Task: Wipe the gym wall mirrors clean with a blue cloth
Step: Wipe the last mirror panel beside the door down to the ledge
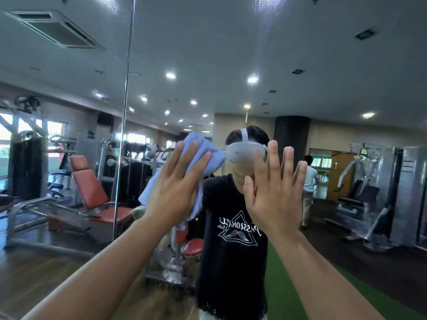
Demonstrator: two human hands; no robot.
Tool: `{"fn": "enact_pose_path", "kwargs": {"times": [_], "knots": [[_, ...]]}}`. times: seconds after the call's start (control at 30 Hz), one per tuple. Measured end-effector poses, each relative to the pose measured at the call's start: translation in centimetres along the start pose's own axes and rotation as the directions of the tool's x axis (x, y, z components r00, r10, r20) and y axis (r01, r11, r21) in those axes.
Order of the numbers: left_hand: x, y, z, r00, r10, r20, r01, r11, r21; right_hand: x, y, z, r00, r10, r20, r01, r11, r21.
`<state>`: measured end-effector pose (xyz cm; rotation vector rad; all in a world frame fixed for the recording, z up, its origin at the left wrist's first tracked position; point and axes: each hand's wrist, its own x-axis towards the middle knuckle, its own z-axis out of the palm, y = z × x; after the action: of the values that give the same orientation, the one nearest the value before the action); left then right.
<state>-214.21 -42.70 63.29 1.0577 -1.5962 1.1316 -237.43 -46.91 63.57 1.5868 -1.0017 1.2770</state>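
Left hand [175, 192] covers the middle of the cloth [204, 147]; only its edges show. Right hand [275, 195] hides part of the reflected headset [242, 153] and shirt print [235, 230]. Both forearms [104, 273] run off the bottom edge; the notice [408, 166] at far right is too small to read.

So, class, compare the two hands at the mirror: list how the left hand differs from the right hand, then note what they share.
The left hand presses a blue cloth to the mirror; the right hand holds nothing. The left hand's fingers lean rightward, close together; the right hand's fingers point up, spread apart. Shared: both are raised and open, with palms toward the mirror.
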Motion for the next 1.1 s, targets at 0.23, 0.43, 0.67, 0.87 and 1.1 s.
{"fn": "enact_pose_path", "kwargs": {"times": [0.23,0.43,0.67,0.87,1.1], "knots": [[-2.8,-6.7,-3.5,0.965,-0.258,0.035,0.258,0.966,-0.006,0.0,-0.1,0.2,1.0,0.008,0.002,-0.008,1.0,-0.017],[3.6,-5.2,-3.5,0.838,-0.532,-0.12,0.524,0.846,-0.094,-0.1,-0.2,0.2,1.0,0.007,0.007,-0.006,0.999,-0.034],[-2.1,-1.8,-1.0,0.998,0.013,0.057,-0.016,0.999,0.039,-0.1,-0.1,0.1,1.0,0.007,0.008,-0.007,1.0,-0.022],[-4.4,-6.9,-3.9,0.986,-0.161,0.041,0.162,0.987,-0.002,0.1,-0.3,0.0,1.0,0.017,0.007,-0.017,1.0,-0.019],[7.9,-3.0,-3.1,0.898,-0.403,-0.177,0.398,0.915,-0.066,0.0,-0.4,0.1,1.0,0.014,0.0,-0.014,0.999,-0.048]]}}
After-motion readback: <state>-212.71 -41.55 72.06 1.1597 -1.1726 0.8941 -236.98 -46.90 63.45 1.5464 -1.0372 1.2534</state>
